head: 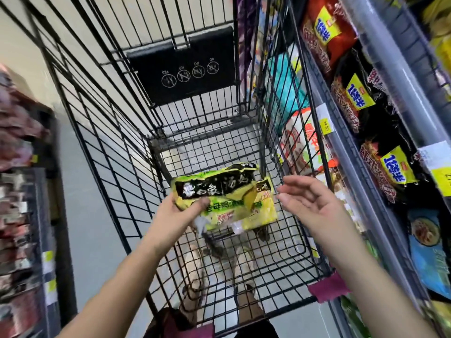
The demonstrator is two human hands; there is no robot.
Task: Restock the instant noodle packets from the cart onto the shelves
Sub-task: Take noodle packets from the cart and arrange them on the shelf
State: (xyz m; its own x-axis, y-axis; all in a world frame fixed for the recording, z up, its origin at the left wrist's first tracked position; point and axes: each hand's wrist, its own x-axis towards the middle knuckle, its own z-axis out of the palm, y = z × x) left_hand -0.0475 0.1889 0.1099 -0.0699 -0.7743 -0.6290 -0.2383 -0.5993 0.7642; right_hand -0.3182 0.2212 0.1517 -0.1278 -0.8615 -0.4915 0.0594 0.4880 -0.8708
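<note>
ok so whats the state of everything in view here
noodle packet, gripped at its left end, lifted over the cart floor
left hand, holding the packet
right hand, open and empty, beside the packet
cart, basket floor mostly bare
shelf, stocked with packets

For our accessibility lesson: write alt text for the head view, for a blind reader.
The left hand holds a yellow-green noodle packet in a black wire cart; the open right hand hovers beside it. Stocked shelves stand at right.
</note>
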